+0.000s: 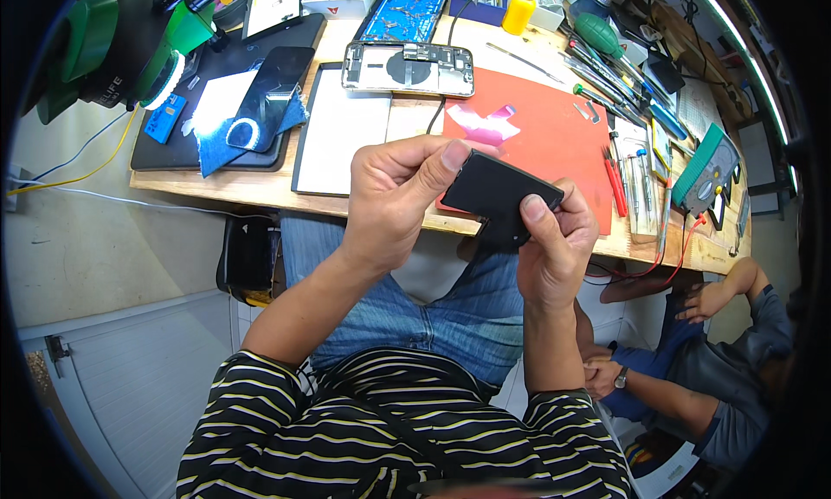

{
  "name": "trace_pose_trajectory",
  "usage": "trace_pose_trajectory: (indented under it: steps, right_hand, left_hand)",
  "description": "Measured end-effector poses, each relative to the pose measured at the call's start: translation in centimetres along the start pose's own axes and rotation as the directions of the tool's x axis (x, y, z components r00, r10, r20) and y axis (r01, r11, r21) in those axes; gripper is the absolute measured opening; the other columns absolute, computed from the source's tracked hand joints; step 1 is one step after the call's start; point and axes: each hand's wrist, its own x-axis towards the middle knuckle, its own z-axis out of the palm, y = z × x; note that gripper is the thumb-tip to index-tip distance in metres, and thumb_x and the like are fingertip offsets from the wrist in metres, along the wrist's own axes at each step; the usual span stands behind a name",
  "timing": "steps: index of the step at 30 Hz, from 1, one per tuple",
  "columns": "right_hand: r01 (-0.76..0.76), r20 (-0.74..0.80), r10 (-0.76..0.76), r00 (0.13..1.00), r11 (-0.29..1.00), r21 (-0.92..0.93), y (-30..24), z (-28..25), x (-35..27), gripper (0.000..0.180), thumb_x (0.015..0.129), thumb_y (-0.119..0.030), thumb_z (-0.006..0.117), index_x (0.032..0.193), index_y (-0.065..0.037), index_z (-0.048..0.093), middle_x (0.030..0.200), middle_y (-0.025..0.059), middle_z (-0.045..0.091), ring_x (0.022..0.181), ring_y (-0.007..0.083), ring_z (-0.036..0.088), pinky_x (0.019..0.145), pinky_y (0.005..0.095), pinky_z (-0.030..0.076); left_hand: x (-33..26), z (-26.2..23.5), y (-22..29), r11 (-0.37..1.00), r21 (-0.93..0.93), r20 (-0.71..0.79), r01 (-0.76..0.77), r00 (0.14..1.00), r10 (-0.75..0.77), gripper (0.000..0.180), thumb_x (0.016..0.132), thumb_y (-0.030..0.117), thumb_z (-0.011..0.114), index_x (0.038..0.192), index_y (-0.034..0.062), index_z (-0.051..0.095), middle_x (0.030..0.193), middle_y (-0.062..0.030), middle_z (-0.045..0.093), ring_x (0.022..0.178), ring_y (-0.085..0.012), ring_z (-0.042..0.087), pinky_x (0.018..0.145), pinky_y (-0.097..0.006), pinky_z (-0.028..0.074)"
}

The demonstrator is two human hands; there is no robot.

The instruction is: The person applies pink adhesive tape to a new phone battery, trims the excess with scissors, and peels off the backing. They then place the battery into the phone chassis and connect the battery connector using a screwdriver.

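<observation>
I am holding a flat black battery (500, 194) above the counter (415, 206) edge, left hand (394, 200) and right hand (554, 239) both pinching it in a closed grip. Opened phone frame (409, 69) is lying untouched, so refitting looks ahead. Yellow bottle (519, 9) and blue parts tray (402, 16) are standing behind.

Person at wooden workbench (260, 186) holds flat black rectangular part (498, 192) w/ both hands: left hand (394, 200) thumb on top-left corner, right hand (554, 239) thumb on its lower right edge. Beyond fingers: red mat (554, 131), opened phone frame (409, 69), yellow bottle (519, 10). Screwdrivers (615, 183) right of fingers.
</observation>
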Motion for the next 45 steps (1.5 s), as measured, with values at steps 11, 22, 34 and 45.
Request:
trace_pose_trajectory:
  steps: [11, 22, 34, 45]
  right_hand:
    - [0.005, -0.015, -0.005, 1.000, 1.000, -0.023, 0.6, 0.4, 0.0, 0.016, 0.090, -0.003, 0.078, 0.092, -0.003, 0.061, 0.090, 0.0053, 0.070, 0.078, 0.0059, 0.061, 0.073, 0.0214, 0.049]
    - [0.003, -0.056, -0.005, 0.998, 0.999, -0.039, 1.1, 0.7, -0.2, 0.016, 0.088, -0.001, 0.079, 0.091, -0.001, 0.064, 0.090, 0.0053, 0.071, 0.078, 0.0046, 0.063, 0.072, 0.0194, 0.051]
    - [0.001, -0.013, -0.003, 1.000, 0.988, -0.155, 0.7, 0.9, 0.2, 0.012, 0.088, 0.000, 0.079, 0.096, 0.002, 0.070, 0.088, 0.0051, 0.073, 0.075, 0.0052, 0.065, 0.069, 0.0199, 0.054]
    - [0.038, -0.005, -0.038, 0.999, 0.999, 0.027, 1.6, 0.2, 0.1, 0.011, 0.089, 0.003, 0.077, 0.097, 0.001, 0.070, 0.091, 0.0070, 0.074, 0.081, 0.0089, 0.068, 0.076, 0.0230, 0.056]
  left_hand:
    - [-0.2, -1.0, -0.7, 0.979, -0.189, 0.011, 0.071, 0.997, -0.070, 0.032, 0.105, 0.021, 0.061, 0.112, -0.0084, 0.070, 0.101, -0.0159, 0.075, 0.092, -0.0171, 0.071, 0.087, -0.030, 0.056]
    - [-0.8, -1.3, -1.6, 0.818, 0.536, -0.073, -0.207, 0.954, 0.289, 0.020, 0.098, 0.014, 0.074, 0.087, -0.0027, 0.069, 0.081, -0.0031, 0.070, 0.075, -0.0055, 0.060, 0.068, -0.022, 0.048]
    - [-1.1, -1.6, -0.6, 0.935, 0.349, -0.071, -0.059, 0.993, 0.089, 0.029, 0.096, 0.020, 0.075, 0.082, -0.0032, 0.068, 0.072, -0.0072, 0.071, 0.064, -0.0080, 0.067, 0.055, -0.020, 0.052]
    - [-1.3, -0.9, -0.6, 0.945, 0.318, -0.058, -0.070, 0.994, 0.093, 0.017, 0.092, 0.011, 0.079, 0.085, -0.0023, 0.072, 0.081, -0.0090, 0.074, 0.080, -0.0105, 0.070, 0.068, -0.024, 0.055]
